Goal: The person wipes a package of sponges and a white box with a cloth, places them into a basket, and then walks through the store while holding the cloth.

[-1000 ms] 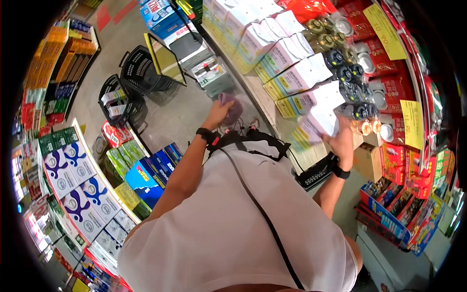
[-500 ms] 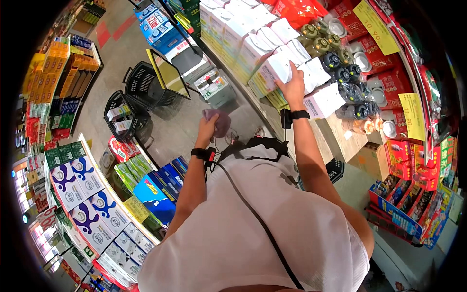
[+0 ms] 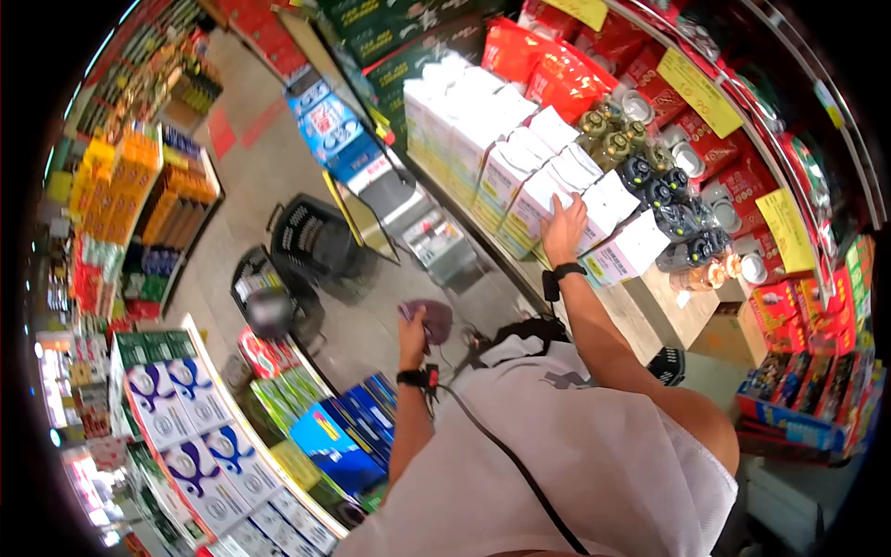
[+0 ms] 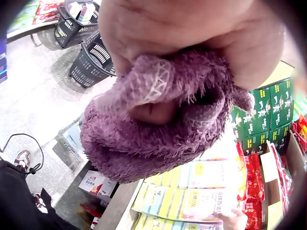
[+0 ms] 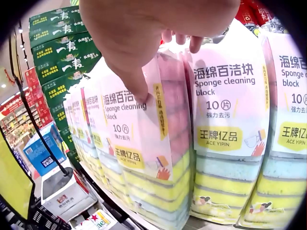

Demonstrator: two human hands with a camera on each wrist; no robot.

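Observation:
In the head view, my left hand [image 3: 411, 342] grips a fuzzy purple cloth [image 3: 433, 321] over the aisle floor. Seen from the left wrist, the cloth [image 4: 139, 153] is bunched, with a pale stitched band and a fingertip showing through its fold. My right hand [image 3: 563, 232] is at a row of sponge packs [image 3: 617, 263] on the low shelf. Close up in the right wrist view, its thumb presses the printed front of one sponge pack [image 5: 127, 129], and the other fingers reach over the top. Pink, yellow and blue sponges show through the clear wrapping.
Bottles with dark caps [image 3: 661, 193] and red bags [image 3: 548, 70] stand behind the packs. Black shopping baskets [image 3: 320, 237] sit on the floor to the left. A shelf of white boxes [image 3: 200, 418] lines the near left. Yellow price tags [image 3: 701, 90] hang along the right.
My right hand has left the pack at the row's near end, which now stands on the shelf, and moved to packs farther along. The left hand keeps the cloth. The head view has turned.

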